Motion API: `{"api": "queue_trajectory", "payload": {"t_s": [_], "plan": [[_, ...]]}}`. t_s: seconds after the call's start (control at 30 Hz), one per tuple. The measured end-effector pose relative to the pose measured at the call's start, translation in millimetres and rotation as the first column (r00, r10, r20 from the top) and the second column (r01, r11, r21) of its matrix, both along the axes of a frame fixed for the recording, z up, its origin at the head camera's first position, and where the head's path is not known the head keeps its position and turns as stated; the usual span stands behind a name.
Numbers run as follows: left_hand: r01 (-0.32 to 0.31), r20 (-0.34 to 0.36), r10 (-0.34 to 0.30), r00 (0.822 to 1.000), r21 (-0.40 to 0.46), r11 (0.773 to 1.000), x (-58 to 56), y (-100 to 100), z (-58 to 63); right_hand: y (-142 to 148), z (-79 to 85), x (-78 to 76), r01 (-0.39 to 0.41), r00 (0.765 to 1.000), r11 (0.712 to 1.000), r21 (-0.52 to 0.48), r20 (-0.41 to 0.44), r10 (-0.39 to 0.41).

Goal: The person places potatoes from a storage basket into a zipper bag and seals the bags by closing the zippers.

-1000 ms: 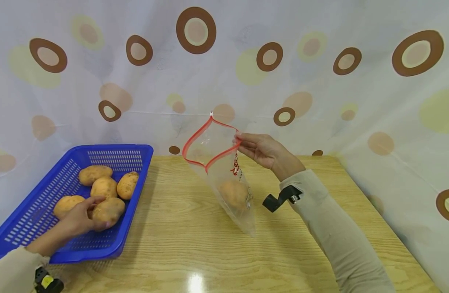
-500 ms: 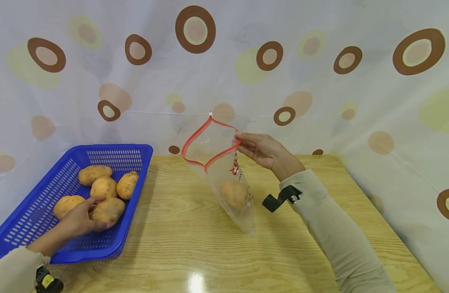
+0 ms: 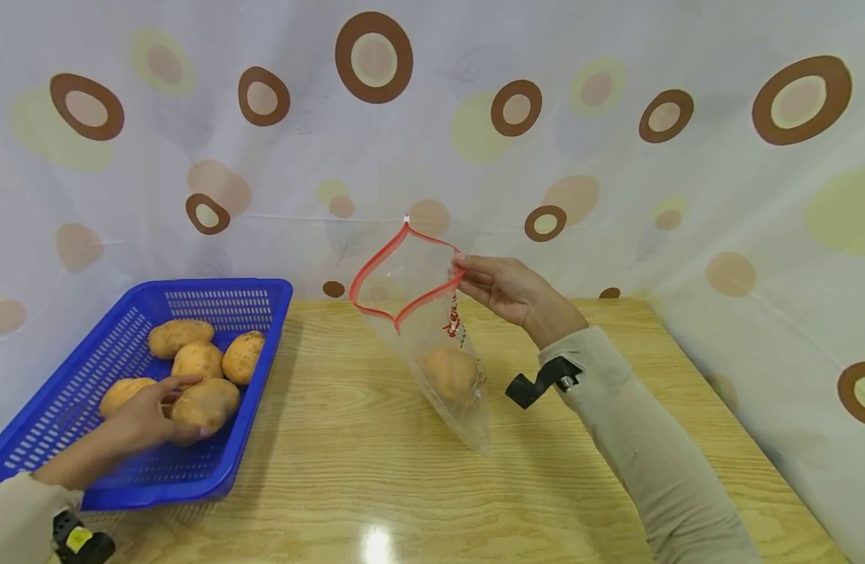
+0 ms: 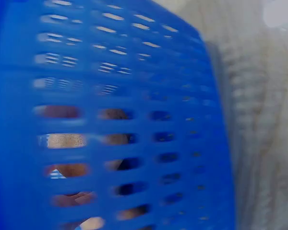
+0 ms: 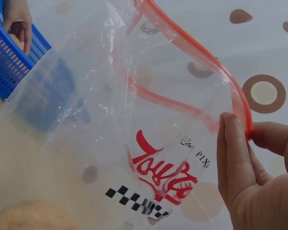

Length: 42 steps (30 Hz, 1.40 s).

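In the blue plastic basket at the left, my left hand holds a potato at the near side of a group, fingers behind it and thumb in front. Several other potatoes lie around it. My right hand pinches the rim of a clear zip bag with a red zip edge, its mouth spread wide. Inside the bag, low down, sits one potato. Red lettering shows on the bag in the right wrist view. The basket wall mostly hides my left hand in the left wrist view.
A wooden table lies beneath the basket and the bag. A curtain with brown ring shapes rises behind the table and along its right side. Each sleeve carries a black camera mount.
My left hand has shifted slightly left, its fingers still at the potato. The right hand and the bag have kept their place. The head view has moved a little.
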<state>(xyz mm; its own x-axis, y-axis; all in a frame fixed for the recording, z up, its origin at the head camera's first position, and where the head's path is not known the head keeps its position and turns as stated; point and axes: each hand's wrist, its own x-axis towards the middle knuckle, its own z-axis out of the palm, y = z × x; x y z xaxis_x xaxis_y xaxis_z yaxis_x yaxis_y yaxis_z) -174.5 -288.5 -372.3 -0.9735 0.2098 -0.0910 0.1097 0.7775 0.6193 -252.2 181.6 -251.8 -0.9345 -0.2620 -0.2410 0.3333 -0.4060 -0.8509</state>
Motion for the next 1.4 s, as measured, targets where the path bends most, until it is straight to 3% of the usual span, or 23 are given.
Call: {"api": "queue_trajectory", "payload": {"t_s": [0.27,0.43,0.63,0.73,1.03,1.4], "plan": [[-0.012,-0.044,0.010,0.999,-0.029,1.000,-5.6,-3,25.9,-1,2.5,0.4,0.014,1.000,1.000,0.001,0.012,-0.014],[0.004,-0.059,-0.002,0.998,0.027,1.000,-10.4,2,45.4,0,4.1,-0.1,0.019,1.000,1.000,-0.005,0.015,-0.019],[-0.009,0.042,0.004,0.999,0.131,0.991,-15.1,11,70.7,0,7.5,-0.4,0.019,1.000,1.000,-0.001,0.005,-0.018],[-0.007,0.073,-0.005,0.997,0.164,0.986,-17.7,19,81.1,0,8.6,-1.2,0.026,1.000,1.000,-0.001,0.000,-0.026],[0.033,0.060,-0.047,0.997,0.221,0.975,-23.5,48,111.3,2,14.1,-2.6,0.023,0.999,1.000,-0.006,-0.022,-0.023],[0.085,0.046,-0.110,0.993,0.364,0.927,-26.4,92,145.6,1,14.8,-1.8,0.029,1.000,0.999,-0.012,-0.005,-0.029]]}}
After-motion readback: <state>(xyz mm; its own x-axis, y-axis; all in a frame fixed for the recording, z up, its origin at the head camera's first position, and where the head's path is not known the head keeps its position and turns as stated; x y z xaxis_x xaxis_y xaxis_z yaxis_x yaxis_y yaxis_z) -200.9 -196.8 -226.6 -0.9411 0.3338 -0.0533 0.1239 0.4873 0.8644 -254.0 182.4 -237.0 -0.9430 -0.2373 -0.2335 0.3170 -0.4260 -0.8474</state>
